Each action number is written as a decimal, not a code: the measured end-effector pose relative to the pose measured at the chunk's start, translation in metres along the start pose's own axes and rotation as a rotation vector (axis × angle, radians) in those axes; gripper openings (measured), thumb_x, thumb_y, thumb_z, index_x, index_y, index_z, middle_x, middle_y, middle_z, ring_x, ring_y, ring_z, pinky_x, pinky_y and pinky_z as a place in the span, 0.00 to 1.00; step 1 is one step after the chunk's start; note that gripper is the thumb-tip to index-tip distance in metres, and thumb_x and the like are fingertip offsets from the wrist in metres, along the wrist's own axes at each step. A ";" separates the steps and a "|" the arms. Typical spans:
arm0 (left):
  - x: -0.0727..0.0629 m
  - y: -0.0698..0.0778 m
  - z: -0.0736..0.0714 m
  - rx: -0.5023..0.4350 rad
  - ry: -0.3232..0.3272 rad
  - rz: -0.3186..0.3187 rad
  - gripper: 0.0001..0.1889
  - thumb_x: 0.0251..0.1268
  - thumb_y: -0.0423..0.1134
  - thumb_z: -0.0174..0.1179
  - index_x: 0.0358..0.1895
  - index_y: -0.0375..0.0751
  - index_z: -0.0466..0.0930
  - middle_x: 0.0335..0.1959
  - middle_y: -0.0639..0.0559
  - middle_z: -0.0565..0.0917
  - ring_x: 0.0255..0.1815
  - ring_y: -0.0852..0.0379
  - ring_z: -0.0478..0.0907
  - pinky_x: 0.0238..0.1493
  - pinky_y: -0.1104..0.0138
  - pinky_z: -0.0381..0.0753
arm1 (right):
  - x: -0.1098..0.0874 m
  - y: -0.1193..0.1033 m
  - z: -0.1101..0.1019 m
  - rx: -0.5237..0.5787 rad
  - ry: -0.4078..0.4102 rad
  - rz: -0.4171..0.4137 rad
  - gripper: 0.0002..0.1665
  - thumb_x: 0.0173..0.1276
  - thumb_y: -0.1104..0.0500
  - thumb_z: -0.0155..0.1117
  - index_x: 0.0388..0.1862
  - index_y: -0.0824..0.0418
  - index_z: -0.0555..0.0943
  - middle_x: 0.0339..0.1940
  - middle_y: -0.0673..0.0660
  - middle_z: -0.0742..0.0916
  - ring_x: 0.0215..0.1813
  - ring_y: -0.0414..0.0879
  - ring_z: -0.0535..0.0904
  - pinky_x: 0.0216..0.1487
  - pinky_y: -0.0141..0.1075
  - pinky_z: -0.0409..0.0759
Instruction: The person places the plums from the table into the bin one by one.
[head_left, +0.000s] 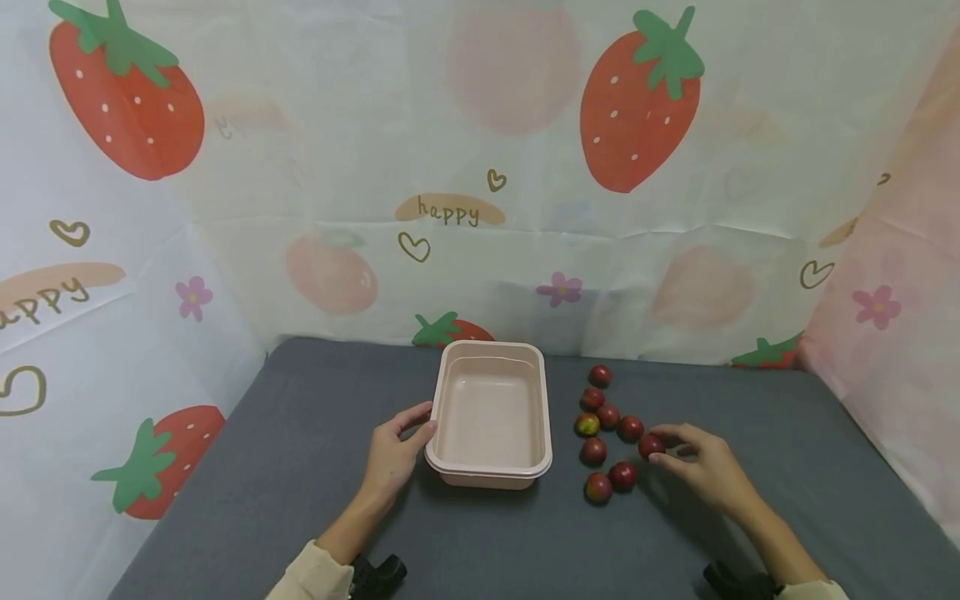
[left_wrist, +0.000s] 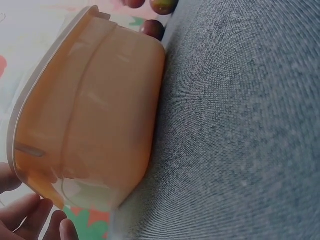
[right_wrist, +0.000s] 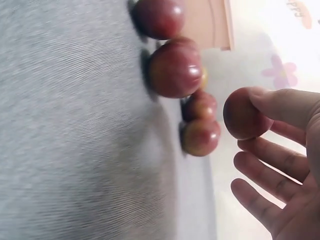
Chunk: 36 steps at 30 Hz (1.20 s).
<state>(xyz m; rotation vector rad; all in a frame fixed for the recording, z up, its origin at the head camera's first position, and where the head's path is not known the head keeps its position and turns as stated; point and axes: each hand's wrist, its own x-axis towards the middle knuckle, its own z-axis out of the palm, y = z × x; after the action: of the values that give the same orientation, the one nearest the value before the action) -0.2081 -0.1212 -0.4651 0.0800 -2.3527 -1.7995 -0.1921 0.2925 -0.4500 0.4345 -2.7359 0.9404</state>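
Plum [head_left: 651, 447] sits pinched between thumb and fingers of right hand [head_left: 701, 467], just right of eight loose plums [head_left: 608, 416] on the grey table [head_left: 262, 483]. Left hand [head_left: 395, 446] has relaxed fingers, grasping nothing, touching left side of the beige rectangular container [head_left: 491, 408], left of the loose plums.

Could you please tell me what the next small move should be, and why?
Probably move the pinched plum leftward over the plastic tub: the right hand holds it, apparently raised off the gray cloth, and the tub is open on top, with the left hand at its side.
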 end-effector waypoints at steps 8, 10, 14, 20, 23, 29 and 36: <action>0.000 -0.001 0.000 0.000 0.000 0.007 0.19 0.66 0.35 0.61 0.60 0.37 0.78 0.55 0.39 0.83 0.63 0.46 0.75 0.58 0.55 0.74 | 0.017 -0.015 -0.011 0.013 0.013 -0.068 0.20 0.63 0.59 0.69 0.53 0.62 0.82 0.47 0.58 0.87 0.46 0.54 0.82 0.44 0.38 0.82; 0.000 0.000 0.001 -0.001 -0.001 0.005 0.19 0.66 0.35 0.61 0.60 0.36 0.78 0.55 0.39 0.83 0.63 0.45 0.75 0.59 0.54 0.74 | 0.022 -0.017 -0.011 0.010 0.017 -0.095 0.20 0.63 0.60 0.69 0.53 0.62 0.82 0.47 0.58 0.87 0.46 0.53 0.82 0.44 0.39 0.82; 0.000 0.000 0.001 0.003 0.003 -0.001 0.19 0.66 0.35 0.61 0.60 0.37 0.78 0.55 0.39 0.83 0.63 0.45 0.75 0.60 0.52 0.73 | 0.033 -0.021 -0.012 -0.001 0.025 -0.142 0.19 0.63 0.61 0.69 0.53 0.63 0.82 0.46 0.58 0.87 0.45 0.54 0.82 0.44 0.42 0.82; 0.000 0.000 0.001 0.015 0.001 0.006 0.20 0.66 0.36 0.60 0.60 0.37 0.78 0.56 0.39 0.82 0.63 0.45 0.75 0.60 0.51 0.74 | 0.052 -0.031 -0.016 0.016 -0.012 -0.126 0.20 0.65 0.59 0.68 0.54 0.63 0.81 0.49 0.61 0.86 0.48 0.56 0.82 0.47 0.48 0.81; -0.001 0.001 0.000 0.010 0.000 0.010 0.20 0.66 0.35 0.60 0.60 0.37 0.78 0.55 0.39 0.82 0.63 0.45 0.75 0.60 0.51 0.74 | 0.062 -0.037 -0.017 0.027 -0.039 -0.102 0.21 0.65 0.57 0.67 0.56 0.63 0.80 0.51 0.62 0.86 0.48 0.58 0.82 0.47 0.51 0.81; -0.001 0.002 0.000 0.016 0.003 0.011 0.20 0.66 0.35 0.61 0.60 0.37 0.78 0.55 0.39 0.83 0.63 0.45 0.75 0.60 0.52 0.74 | 0.080 -0.047 -0.015 0.052 -0.081 -0.078 0.22 0.66 0.56 0.67 0.56 0.63 0.80 0.51 0.63 0.86 0.49 0.57 0.82 0.49 0.52 0.80; -0.001 0.001 0.000 0.018 0.001 0.013 0.19 0.66 0.35 0.61 0.60 0.37 0.78 0.55 0.40 0.83 0.63 0.46 0.75 0.60 0.52 0.73 | 0.102 -0.058 -0.010 0.122 -0.104 -0.104 0.21 0.65 0.59 0.68 0.55 0.67 0.80 0.47 0.63 0.87 0.48 0.56 0.83 0.51 0.51 0.80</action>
<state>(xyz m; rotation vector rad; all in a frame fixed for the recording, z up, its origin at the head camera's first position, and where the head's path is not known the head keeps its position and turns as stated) -0.2070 -0.1205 -0.4642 0.0682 -2.3639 -1.7724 -0.2665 0.2335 -0.3796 0.6586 -2.7250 1.0902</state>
